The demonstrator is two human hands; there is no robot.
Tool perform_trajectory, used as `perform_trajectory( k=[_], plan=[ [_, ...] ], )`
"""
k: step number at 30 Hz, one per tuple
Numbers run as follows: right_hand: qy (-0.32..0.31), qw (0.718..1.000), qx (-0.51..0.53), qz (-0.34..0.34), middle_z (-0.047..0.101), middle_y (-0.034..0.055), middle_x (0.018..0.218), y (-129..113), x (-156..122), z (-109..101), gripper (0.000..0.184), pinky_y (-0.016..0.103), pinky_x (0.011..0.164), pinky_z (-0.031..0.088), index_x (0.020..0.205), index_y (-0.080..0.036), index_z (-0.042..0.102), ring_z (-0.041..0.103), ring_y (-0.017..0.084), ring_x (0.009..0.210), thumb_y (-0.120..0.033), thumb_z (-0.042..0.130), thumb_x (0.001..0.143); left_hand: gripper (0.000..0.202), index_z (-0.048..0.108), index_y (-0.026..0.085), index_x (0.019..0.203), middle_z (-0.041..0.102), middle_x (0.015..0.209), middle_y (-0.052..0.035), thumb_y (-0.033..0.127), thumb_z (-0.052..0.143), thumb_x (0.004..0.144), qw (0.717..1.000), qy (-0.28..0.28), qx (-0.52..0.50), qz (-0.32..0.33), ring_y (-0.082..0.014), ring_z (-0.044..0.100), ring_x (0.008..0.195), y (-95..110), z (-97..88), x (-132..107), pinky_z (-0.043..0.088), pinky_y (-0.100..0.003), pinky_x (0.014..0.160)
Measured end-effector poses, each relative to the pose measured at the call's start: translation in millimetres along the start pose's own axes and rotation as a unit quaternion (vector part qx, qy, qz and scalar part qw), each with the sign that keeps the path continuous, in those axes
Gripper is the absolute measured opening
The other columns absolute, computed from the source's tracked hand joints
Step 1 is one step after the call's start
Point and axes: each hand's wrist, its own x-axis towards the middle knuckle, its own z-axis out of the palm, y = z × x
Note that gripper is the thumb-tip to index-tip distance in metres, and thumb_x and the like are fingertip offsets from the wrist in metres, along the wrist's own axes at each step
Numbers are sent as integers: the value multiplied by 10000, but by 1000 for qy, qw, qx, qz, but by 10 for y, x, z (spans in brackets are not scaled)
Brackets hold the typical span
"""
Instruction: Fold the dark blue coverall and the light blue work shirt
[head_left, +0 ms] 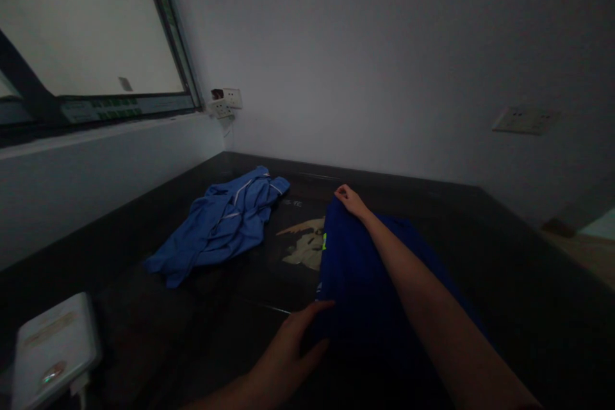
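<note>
- Deep-blue cloth point(353, 269), right of the pale-blue garment point(235, 225): probably light, soft, limp; grip by corners.
- Your right hand point(353, 201) pinches its edge facing that garment.
- Your left hand point(288, 347) touches there, fingers parted.

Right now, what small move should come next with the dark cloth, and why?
Perhaps close the left hand on the near part of the dark cloth: that hand looks open there, while the right hand seems to pinch the far end. The cloth would then be held at two places.
</note>
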Motion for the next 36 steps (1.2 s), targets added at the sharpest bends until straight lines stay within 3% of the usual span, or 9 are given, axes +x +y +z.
perform_trajectory(
  k=[7,13,19,23,31,36],
  plan=[
    [-55,992,-107,46,697,136,940,-127,-32,100,413,327,805,433,836,-164,640,637,251,935,-502,421,928,580,433,277,1381,502,1389,-55,190,547,819,999,-26,-22,-21,-237,449,1281,42,-46,-20,324,-411,1096],
    [-74,983,-162,40,689,90,1054,-244,-30,7,373,269,801,423,1011,-210,622,623,207,1000,-478,368,962,592,430,277,1380,500,1388,-49,163,533,809,998,-48,-35,-31,-231,441,1285,24,-79,-43,310,-417,1105],
    [-73,973,-214,37,682,87,1069,-325,-98,-33,351,302,781,434,1053,-241,602,620,231,1002,-498,387,950,653,365,286,1422,457,1417,-63,168,528,801,998,-58,-4,-16,-246,409,1303,-80,-34,-85,307,-442,1107],
    [-72,968,-240,30,678,91,1083,-356,-113,15,360,317,786,441,1074,-251,596,621,238,1009,-517,390,944,731,335,283,1440,452,1418,-74,153,555,755,996,-82,32,18,-270,392,1306,-98,-32,-101,318,-463,1095],
    [-74,959,-274,21,694,114,1035,-298,-176,210,364,325,765,452,1105,-237,571,650,251,962,-498,368,955,735,366,291,1417,459,1414,-71,143,559,724,997,-78,3,-6,-284,415,1285,-162,-37,-96,327,-481,1079],
    [-78,956,-282,14,690,127,1049,-260,-172,252,395,335,794,448,1150,-232,543,644,259,982,-507,334,958,680,462,308,1333,550,1300,-57,128,562,685,998,-59,11,-30,-293,478,1200,-147,-48,-94,356,-489,1037]
  ],
)
